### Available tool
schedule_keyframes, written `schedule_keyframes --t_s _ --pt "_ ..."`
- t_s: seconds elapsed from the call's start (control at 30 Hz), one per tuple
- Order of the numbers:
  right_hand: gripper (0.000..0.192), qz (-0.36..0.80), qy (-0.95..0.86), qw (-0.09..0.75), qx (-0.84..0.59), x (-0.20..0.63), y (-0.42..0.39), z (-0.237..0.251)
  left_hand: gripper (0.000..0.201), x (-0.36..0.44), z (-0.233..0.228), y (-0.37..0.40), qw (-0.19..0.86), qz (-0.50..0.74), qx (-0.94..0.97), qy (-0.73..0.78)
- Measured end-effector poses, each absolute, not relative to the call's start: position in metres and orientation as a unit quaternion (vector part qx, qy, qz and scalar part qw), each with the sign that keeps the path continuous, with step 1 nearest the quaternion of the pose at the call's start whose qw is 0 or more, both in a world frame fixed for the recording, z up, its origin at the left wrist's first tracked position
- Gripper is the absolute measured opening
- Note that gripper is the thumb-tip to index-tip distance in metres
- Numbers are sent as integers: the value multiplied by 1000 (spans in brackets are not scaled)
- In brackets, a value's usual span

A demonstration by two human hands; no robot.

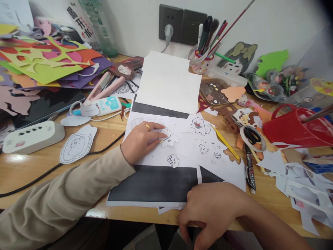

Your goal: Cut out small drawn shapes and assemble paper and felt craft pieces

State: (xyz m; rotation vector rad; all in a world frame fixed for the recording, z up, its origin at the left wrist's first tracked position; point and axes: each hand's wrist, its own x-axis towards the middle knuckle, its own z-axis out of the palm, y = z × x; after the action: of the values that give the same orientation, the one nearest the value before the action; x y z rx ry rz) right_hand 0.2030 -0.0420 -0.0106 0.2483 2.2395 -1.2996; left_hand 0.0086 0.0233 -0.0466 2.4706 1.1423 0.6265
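My left hand (142, 139), with a ring on one finger, rests on printed white sheets. Its thumb and fingertips close on a small white paper cutout (170, 139) with dark marks. Just below lies another small cutout (173, 160) with a striped part. To the right are a cloud-shaped drawing (201, 126) and a sheet with little printed shapes (208, 149). My right hand (210, 208) hangs over the table's front edge, fingers bent down and apart, with nothing visible in them. A blank white sheet (169, 81) covers the top of the printed sheets.
Coloured paper scraps (49, 62) pile up at the left, above a white power strip (33, 137). On the right are a yellow craft knife (226, 142), black-handled scissors (252, 135), a black marker (250, 170), a red mug (293, 126) and white offcuts (307, 189). A pen cup (200, 61) stands behind.
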Motion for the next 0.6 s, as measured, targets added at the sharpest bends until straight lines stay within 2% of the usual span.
schedule_keyframes --t_s 0.6 --pt "29 -479 832 264 94 203 -42 -12 21 8 -47 23 184 224 869 401"
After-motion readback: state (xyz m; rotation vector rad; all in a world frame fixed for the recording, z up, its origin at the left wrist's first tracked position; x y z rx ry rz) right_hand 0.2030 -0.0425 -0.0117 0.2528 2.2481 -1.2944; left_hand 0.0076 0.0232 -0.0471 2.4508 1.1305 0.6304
